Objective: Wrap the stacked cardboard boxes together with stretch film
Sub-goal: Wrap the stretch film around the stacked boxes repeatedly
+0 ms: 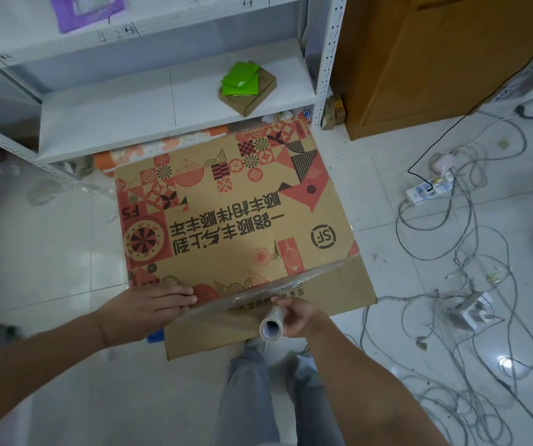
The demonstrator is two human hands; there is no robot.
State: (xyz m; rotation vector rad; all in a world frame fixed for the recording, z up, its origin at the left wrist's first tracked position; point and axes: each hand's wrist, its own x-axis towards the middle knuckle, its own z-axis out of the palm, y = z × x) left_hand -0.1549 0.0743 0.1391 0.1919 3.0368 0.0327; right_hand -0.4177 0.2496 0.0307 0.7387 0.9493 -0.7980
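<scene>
Looking straight down at the boxes [226, 214] sitting flat in the middle of the frame on the white tile floor [49, 252]. The top one is the printed one, red and black patterns with big lettering and a round logo, and a plainer one is sticking out from under it at the lower right edge, turned a bit off square.

My left hand [149, 304] is lying flat on the near edge of the top box, lower left of centre — fingers straight and together, pressing down, not curled round anything. My right hand [297, 317] is gripping the film roll [271, 326] just right of that, fingers wrapped round it, with the open end of the core pointing up at the camera. A sheet of film [291, 281] is stretching from the roll up and right across the near corner of the printed box, toward its right edge. It's clear stuff, so I can't tell exactly where it's sticking.

My legs [258, 397] are showing at the bottom centre, right behind the boxes.

Other stuff: a white shelf [114, 117] is taking up the upper left, with a small carton [252, 91] on it and green packets [239, 80] on top of that. A wooden cabinet [436, 59] is filling the upper right. Down the right side there's a mess of cables [471, 284] all over the floor — plus a power strip [429, 188] at mid right.
</scene>
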